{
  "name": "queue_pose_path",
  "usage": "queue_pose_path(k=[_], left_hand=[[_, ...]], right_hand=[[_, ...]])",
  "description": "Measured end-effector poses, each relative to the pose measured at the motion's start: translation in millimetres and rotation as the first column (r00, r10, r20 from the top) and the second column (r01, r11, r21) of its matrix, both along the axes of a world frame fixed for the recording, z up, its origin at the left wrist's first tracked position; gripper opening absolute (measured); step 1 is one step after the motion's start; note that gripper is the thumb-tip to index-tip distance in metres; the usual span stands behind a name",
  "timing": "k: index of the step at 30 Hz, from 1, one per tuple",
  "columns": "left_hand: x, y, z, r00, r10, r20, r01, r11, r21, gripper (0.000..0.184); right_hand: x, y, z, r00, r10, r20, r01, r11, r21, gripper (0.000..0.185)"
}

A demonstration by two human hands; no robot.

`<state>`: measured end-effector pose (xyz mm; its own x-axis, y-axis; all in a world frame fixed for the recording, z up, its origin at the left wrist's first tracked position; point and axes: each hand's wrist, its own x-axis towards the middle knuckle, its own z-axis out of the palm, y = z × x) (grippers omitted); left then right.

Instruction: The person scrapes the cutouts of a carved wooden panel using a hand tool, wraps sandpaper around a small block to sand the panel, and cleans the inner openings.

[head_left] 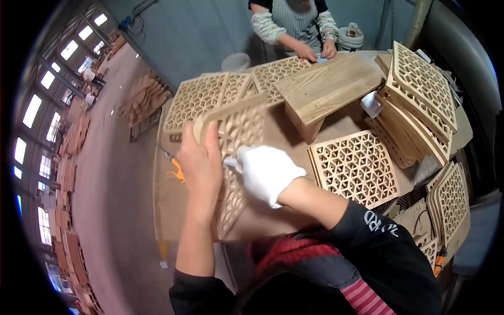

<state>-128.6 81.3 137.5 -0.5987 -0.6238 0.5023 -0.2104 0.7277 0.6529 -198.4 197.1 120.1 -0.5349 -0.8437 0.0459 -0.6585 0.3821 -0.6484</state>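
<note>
"Fingers [212,137] bare, the left hand [200,164] grasped a lattice panel [243,127] near its upper left edge."

"And where was that panel?"

"Tilted up in front of the person, over the near left part of the table [170,207] (blurred, mind you)."

"What about the right hand [269,173]?"

"It wore a white glove and was curled round a small greyish thing [230,162], its end pointing at the panel; I couldn't tell whether the two touched."

"Anything close by?"

"Orange-handled pliers [177,170] lay just left of the left wrist. A lattice stack [357,169] sat to the right of the gloved hand, with a wooden bench [331,84] behind it."

"Anyone else?"

"Across the table, a co-worker [294,26] had both hands near something blue [321,60]."
</note>
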Motion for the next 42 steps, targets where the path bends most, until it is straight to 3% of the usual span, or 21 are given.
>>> queue_pose_path(k=[3,4,7,8,10,14,18,22,25,28,31,34,35,37,38,41,42], left_hand=[[1.4,0.7,0.4,0.998,0.052,0.036,-0.056,0.99,0.127,0.029],[1.4,8.8,-0.3,0.999,0.049,0.009,-0.048,0.996,-0.07,0.029],[2.0,4.3,-0.5,0.998,0.034,0.052,-0.035,0.999,0.036,0.031],[3.7,1.8,-3.7,0.999,0.041,0.029,-0.04,0.999,-0.026,0.033],[8.0,-5.2,-4.4,1.0,0.025,0.011,-0.025,1.0,0.006,0.034],[13.3,3.4,0.2,0.998,0.047,0.038,-0.048,0.998,0.041,0.032],[12.4,12.2,-1.7,0.999,0.03,0.013,-0.029,0.999,-0.041,0.03],[19.6,1.2,-4.7,0.999,0.051,-0.006,-0.051,0.998,0.048,0.03],[21.2,4.6,-4.5,0.998,0.052,0.027,-0.054,0.992,0.111,0.03],[18.1,10.8,-3.8,0.999,0.042,0.015,-0.042,0.999,-0.026,0.031],[25.1,-0.9,-8.5,0.999,0.024,0.031,-0.027,0.993,0.116,0.029],[35.8,-37.0,-24.8,0.995,-0.025,-0.1,0.001,0.973,-0.232,0.027],[40.3,-41.7,-25.7,0.993,0.001,-0.122,-0.008,0.998,-0.062,0.026],[51.5,-48.1,-28.0,0.988,0.05,-0.147,-0.007,0.96,0.279,0.024],[58.7,-66.0,-40.6,0.993,0.018,-0.113,-0.008,0.996,0.092,0.022],[70.2,-72.3,-46.0,0.991,0.024,-0.13,0.001,0.981,0.193,0.022],[69.1,-64.1,-42.1,0.981,0.059,-0.184,0.013,0.93,0.366,0.023]], right_hand=[[0.3,-4.7,-5.8,0.999,-0.019,0.028,0.018,0.999,0.034,0.018],[-1.1,-12.7,-11.6,1.0,-0.03,0.003,0.029,0.999,0.021,0.02],[1.2,-15.0,-16.8,0.999,-0.036,0.006,0.036,0.999,-0.017,0.021],[4.5,-11.0,-14.6,0.999,-0.033,0.04,0.033,0.999,-0.017,0.021],[7.0,-1.0,-17.9,0.999,0.005,0.043,-0.002,0.997,-0.083,0.023],[6.3,-3.5,-8.9,0.999,-0.005,0.041,0.005,1.0,0.009,0.02],[8.7,-20.0,-12.7,0.997,0.007,-0.074,-0.007,1.0,0.01,0.021],[9.6,8.4,-6.0,0.997,0.032,0.075,-0.034,0.999,0.024,0.022],[8.5,2.5,-4.7,0.997,0.0,0.079,-0.002,1.0,0.029,0.023],[6.1,-15.6,-10.6,0.998,-0.002,0.06,-0.002,0.999,0.054,0.022],[7.3,1.4,-1.2,0.988,0.022,0.15,-0.031,0.998,0.06,0.023],[2.6,33.0,-7.1,0.978,0.045,0.206,-0.087,0.975,0.203,0.027],[-1.2,43.2,-13.5,0.978,0.096,0.188,-0.146,0.95,0.277,0.027],[-1.0,55.6,-52.1,0.986,0.065,0.156,-0.095,0.976,0.195,0.024],[-0.8,61.5,-61.1,0.987,0.05,0.153,-0.075,0.984,0.165,0.023],[0.1,73.3,-78.9,0.983,-0.037,0.182,0.02,0.995,0.093,0.024],[-0.7,76.5,-80.9,0.979,-0.07,0.19,0.053,0.994,0.095,0.024]])
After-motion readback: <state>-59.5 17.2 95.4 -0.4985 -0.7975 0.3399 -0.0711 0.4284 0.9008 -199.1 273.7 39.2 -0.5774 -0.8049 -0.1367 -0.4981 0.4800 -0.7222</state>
